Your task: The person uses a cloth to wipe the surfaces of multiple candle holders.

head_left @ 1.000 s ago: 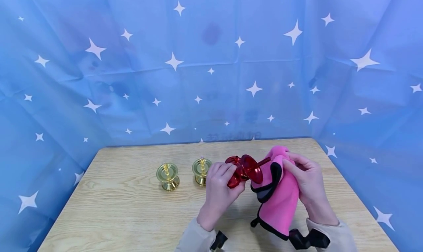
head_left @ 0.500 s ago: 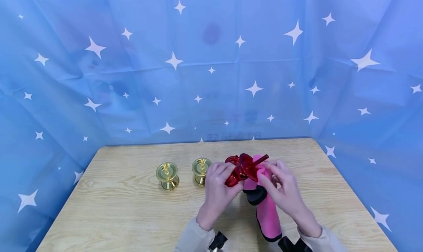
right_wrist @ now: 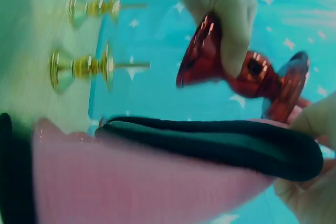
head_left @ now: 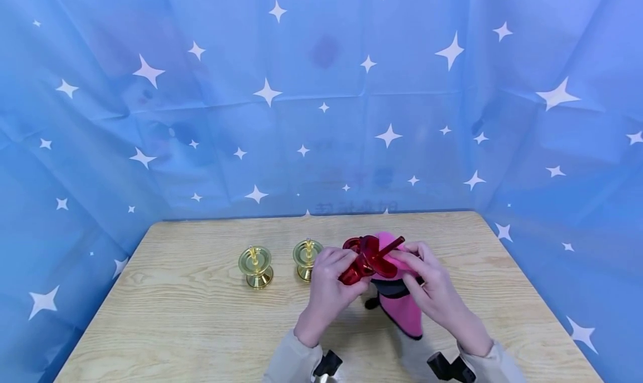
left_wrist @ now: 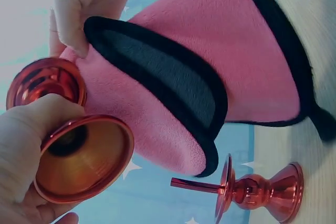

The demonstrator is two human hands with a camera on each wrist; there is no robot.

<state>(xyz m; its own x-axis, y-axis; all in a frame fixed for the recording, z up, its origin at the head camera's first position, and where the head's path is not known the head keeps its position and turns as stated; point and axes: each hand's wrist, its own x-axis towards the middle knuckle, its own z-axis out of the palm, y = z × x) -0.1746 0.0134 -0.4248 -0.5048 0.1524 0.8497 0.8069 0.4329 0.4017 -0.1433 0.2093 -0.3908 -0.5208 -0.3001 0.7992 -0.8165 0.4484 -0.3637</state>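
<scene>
My left hand (head_left: 326, 288) grips a shiny red candle holder (head_left: 359, 268) around its stem, tilted so its dish and spike lean right. In the left wrist view its hollow base (left_wrist: 97, 156) faces the camera. My right hand (head_left: 434, 285) pinches a pink cloth (head_left: 404, 313) with black edging against the dish. The cloth (left_wrist: 257, 40) is folded over and hangs down below the fingers. Behind the fold, another red candle holder (left_wrist: 249, 192) stands upright on the table, mostly hidden in the head view.
Two gold candle holders, one on the left (head_left: 255, 261) and one nearer my left hand (head_left: 307, 254), stand on the wooden table (head_left: 176, 316). A blue curtain (head_left: 321, 120) with white stars surrounds the table's back and sides. Black mounts (head_left: 449, 367) sit at both wrists.
My right hand has moved left with the cloth, bringing it from beside the red candle holder onto its dish. The cloth's hanging part has shifted and bunched. My left hand stays nearly in place.
</scene>
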